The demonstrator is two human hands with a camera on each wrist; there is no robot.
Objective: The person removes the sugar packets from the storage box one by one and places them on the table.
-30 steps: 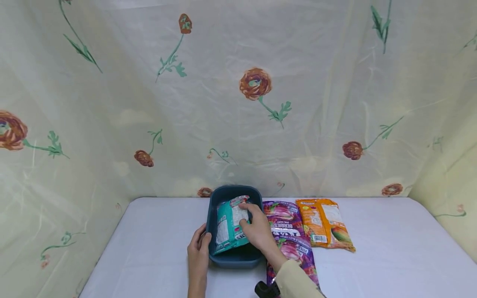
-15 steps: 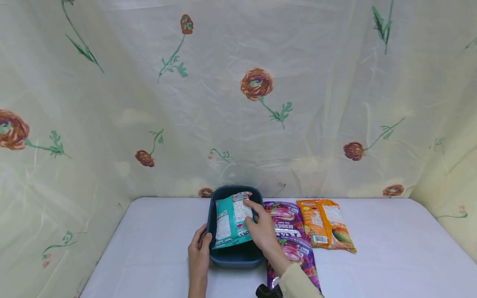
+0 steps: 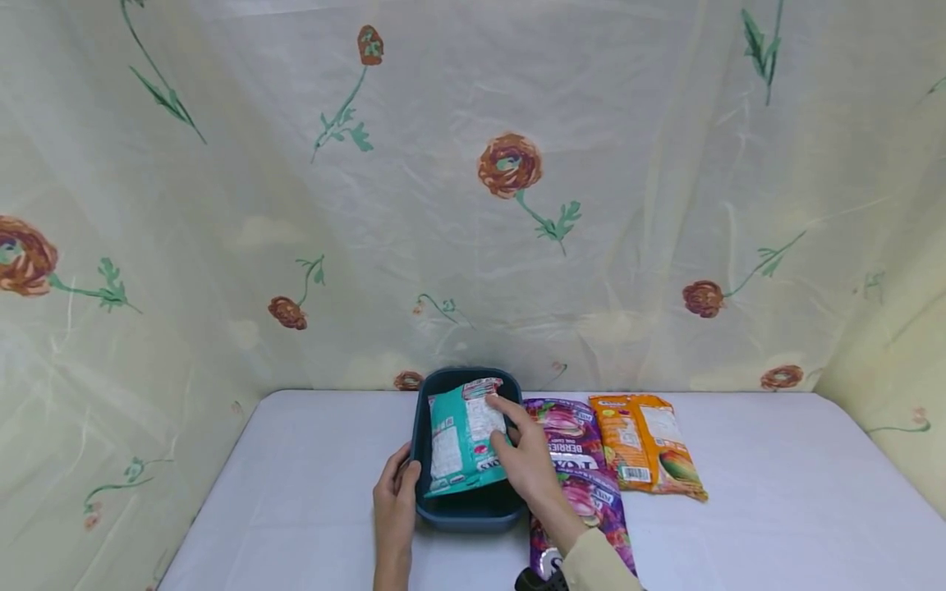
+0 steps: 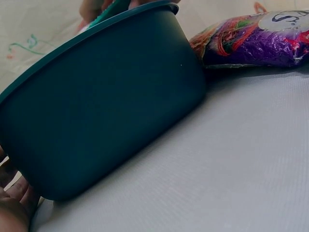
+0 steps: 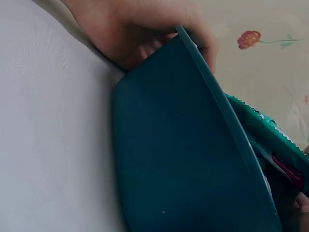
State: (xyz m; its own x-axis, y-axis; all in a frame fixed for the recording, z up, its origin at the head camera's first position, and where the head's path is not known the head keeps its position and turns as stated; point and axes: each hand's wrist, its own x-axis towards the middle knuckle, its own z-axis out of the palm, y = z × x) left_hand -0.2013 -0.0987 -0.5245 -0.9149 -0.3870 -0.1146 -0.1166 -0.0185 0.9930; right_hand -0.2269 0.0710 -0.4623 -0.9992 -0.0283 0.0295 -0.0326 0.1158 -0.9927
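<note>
A teal printed candy-style packet [image 3: 461,447] lies slanted over the inside of a dark blue plastic tub [image 3: 473,522]. My right hand [image 3: 526,455] holds the packet by its right side, thumb and index finger showing on its upper face and the other fingers partly hidden. At the tub's left wall, my left hand [image 3: 395,492] grips the side, its thumb near the rim. The right wrist view shows this left hand [image 5: 145,24] at the corner of the tub [image 5: 183,145], one finger reaching past the rim. The tub's floor is mostly covered by the packet.
Two purple berry candy bags [image 3: 565,431] lie right of the tub, the nearer overlapping the farther. Beside them is an orange bag [image 3: 649,447] with a mango picture. The white-covered table [image 3: 310,468] ends at a flowered curtain [image 3: 414,205] behind the tub.
The teal packet has shifted up and slightly right with my right hand, its far end now higher in the tub. The left hand and the tub stay nearly where they were.
</note>
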